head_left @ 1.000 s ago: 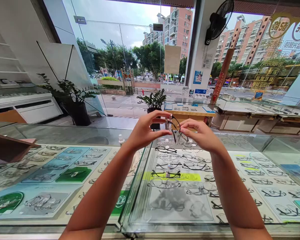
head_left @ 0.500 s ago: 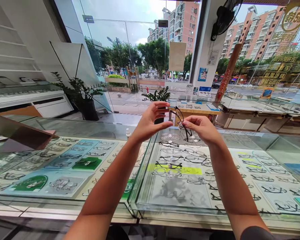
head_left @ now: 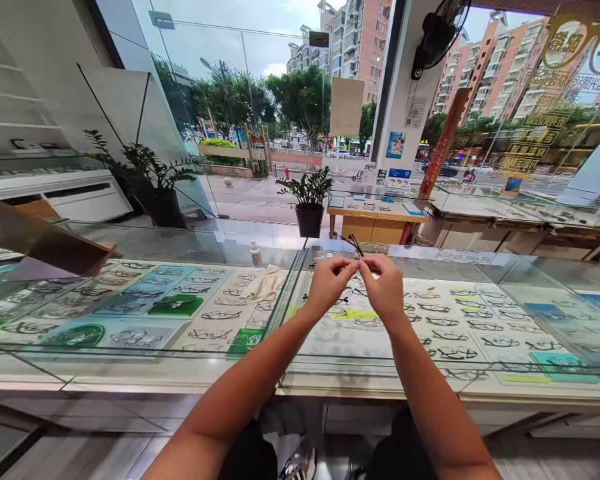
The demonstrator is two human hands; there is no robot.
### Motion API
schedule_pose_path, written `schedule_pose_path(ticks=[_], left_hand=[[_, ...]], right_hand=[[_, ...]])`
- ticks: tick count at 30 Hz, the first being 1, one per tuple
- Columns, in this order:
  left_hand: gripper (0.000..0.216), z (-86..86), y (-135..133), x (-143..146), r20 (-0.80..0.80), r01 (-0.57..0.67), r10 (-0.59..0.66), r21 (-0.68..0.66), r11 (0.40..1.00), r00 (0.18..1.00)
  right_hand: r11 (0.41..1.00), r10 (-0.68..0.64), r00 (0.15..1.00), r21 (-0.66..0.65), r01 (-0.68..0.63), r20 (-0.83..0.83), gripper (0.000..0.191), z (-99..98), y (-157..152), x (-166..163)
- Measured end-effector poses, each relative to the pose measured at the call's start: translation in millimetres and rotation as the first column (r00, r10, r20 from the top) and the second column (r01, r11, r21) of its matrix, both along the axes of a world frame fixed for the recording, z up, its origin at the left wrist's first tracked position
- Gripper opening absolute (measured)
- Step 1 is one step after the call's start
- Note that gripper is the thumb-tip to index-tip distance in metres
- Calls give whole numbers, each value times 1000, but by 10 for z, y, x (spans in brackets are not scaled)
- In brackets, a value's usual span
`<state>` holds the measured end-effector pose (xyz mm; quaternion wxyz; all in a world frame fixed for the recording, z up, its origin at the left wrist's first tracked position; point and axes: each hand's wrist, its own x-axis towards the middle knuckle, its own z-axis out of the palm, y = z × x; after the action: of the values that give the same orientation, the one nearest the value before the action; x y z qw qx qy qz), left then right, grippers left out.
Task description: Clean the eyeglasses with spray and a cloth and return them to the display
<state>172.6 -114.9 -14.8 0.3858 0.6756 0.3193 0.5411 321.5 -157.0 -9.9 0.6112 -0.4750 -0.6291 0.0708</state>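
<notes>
A pair of dark-framed glasses [head_left: 353, 245] is held up over the glass showcase, its dark temples crossing and pointing away from me. My left hand [head_left: 330, 281] is closed in a pinch on the near side of the glasses. Right beside it, my right hand [head_left: 384, 285] also pinches them, and the two sets of fingertips meet. My fingers hide most of the front and lenses. Below the hands, rows of glasses lie inside the glass showcase [head_left: 325, 370], some of them by a yellow strip [head_left: 359, 314].
Left of the hands, a cream cloth [head_left: 264, 284] and a small spray bottle [head_left: 256, 254] are on the counter glass. A brown panel [head_left: 45, 233] juts in at the far left. Beyond the counter stand a potted plant [head_left: 309, 215] and a wooden display table [head_left: 363, 225].
My left hand was open beside the glasses and now pinches them together with the right. Both hands have come lower and closer together, the temples now crossed. The cloth has come into view.
</notes>
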Motion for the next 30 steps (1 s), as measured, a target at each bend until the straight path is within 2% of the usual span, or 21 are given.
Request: schedule_pose_path(ticks=[3, 5, 7, 9, 11, 12, 14, 15, 16, 18, 20, 23, 30], left_hand=[[40, -77, -48, 128, 48, 108, -103, -108, 988, 993], [41, -127, -46, 199, 16, 133, -132, -146, 980, 991], [41, -148, -21, 256, -76, 113, -125, -145, 983, 989], [38, -121, 23, 303, -240, 81, -106, -112, 990, 965], [32, -53, 85, 354, -468, 66, -73, -32, 997, 880], [29, -13, 122, 385, -595, 74, -42, 29, 997, 803], [28, 55, 208, 464, -812, 142, 39, 148, 979, 582], [28, 75, 255, 512, -883, 194, 79, 188, 963, 463], [27, 83, 303, 564, -919, 236, 95, 197, 952, 383], [25, 61, 394, 673, -956, 302, 91, 177, 937, 279], [22, 3, 468, 774, -974, 342, 76, 147, 928, 212], [21, -107, 525, 881, -988, 371, 85, 129, 920, 131], [24, -292, 510, 922, -987, 387, 136, 157, 908, 81]], right_hand=[[999, -16, 1000, -36, 16, 0, 22, -151, -177, 68], [998, 10, 1000, -69, -11, -11, 24, -222, -274, 143], [995, 40, 998, -94, -44, -42, 28, -281, -364, 261], [992, 25, 996, -118, -34, -83, 32, -352, -440, 452], [986, -65, 992, -159, 47, -109, 36, -469, -491, 726], [976, -133, 985, -188, 110, -111, 37, -550, -508, 886], [943, -259, 961, -241, 230, -98, 37, -753, -529, 1220], [927, -298, 948, -271, 259, -113, 37, -866, -538, 1376], [915, -319, 936, -306, 262, -152, 36, -979, -547, 1517], [903, -320, 909, -375, 207, -268, 38, -1178, -565, 1732], [901, -303, 880, -410, 140, -367, 42, -1315, -579, 1858], [909, -283, 849, -407, 90, -446, 44, -1399, -581, 1929], [917, -239, 828, -399, 21, -507, 30, -1393, -567, 1923]])
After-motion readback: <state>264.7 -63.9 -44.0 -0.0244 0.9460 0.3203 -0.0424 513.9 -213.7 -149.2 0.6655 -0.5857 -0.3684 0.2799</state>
